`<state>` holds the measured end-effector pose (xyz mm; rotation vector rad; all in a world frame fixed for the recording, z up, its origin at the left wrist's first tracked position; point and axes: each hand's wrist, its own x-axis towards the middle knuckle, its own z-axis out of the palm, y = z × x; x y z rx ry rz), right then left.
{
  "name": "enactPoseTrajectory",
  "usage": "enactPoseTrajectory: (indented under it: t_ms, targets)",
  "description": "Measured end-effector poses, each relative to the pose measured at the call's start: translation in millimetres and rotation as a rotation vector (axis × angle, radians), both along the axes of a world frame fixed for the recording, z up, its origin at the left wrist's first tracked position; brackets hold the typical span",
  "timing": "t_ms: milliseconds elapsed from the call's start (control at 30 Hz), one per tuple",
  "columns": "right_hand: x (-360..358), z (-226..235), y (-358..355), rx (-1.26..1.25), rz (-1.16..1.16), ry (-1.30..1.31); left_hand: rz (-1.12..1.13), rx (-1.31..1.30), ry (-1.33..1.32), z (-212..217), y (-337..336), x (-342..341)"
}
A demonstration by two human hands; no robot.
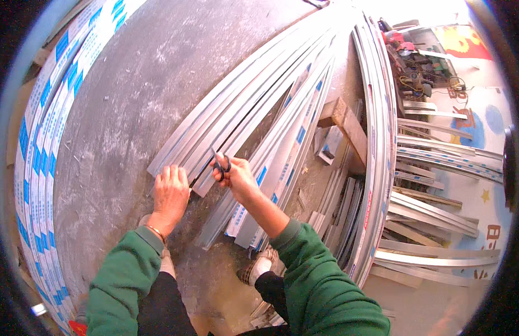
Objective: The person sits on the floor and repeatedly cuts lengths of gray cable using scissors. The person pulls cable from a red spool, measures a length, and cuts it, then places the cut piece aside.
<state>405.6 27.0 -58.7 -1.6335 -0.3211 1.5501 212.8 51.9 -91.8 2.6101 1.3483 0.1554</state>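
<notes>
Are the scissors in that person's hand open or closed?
Closed, it seems: the scissors in the right hand show handle loops together, blades one dark line.

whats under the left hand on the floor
The left hand presses on the near ends of long silvery metal strips lying on the grey concrete floor. The strip ends beneath the palm are hidden.

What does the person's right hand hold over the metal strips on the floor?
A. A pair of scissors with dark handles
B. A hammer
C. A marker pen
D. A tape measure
A. The right hand grips a pair of scissors with dark handles, blades pointing at the long grey metal strips, while the left hand presses on the strips' near ends.
</notes>
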Motion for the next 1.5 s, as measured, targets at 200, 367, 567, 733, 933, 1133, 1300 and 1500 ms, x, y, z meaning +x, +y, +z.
enactPoseTrajectory:
  t_ms: [200, 367, 567, 733, 933, 1133, 1300, 1500]
  targets:
    - [16, -3, 18, 0.047, -0.066, -0.147, 0.071, -0.046, -0.104, -6, -2, 2]
    - [104, -37, 82, 0.219, -0.153, -0.393, 0.047, -0.05, -0.091, -9, 1, 2]
    - [203, -12, 112, 0.149, -0.39, -0.309, 0.051, -0.057, -0.076, -7, -1, -1]
    - [90, 8, 29, 0.191, -0.002, 0.064, 0.053, -0.05, -0.043, -7, 0, -1]
    - [-9, 8, -24, 0.053, -0.039, 0.264, 0.065, -0.035, -0.055, -8, -2, -1]
    - [-19, -2, -28, 0.064, -0.051, 0.288, 0.087, -0.014, -0.06, -13, -2, 1]
    - [-23, -7, -28, 0.098, -0.06, 0.209, 0.102, -0.004, -0.051, -16, -1, 2]
    - [-33, -8, -25, 0.123, -0.137, 0.082, 0.095, -0.024, -0.04, -16, -1, 2]
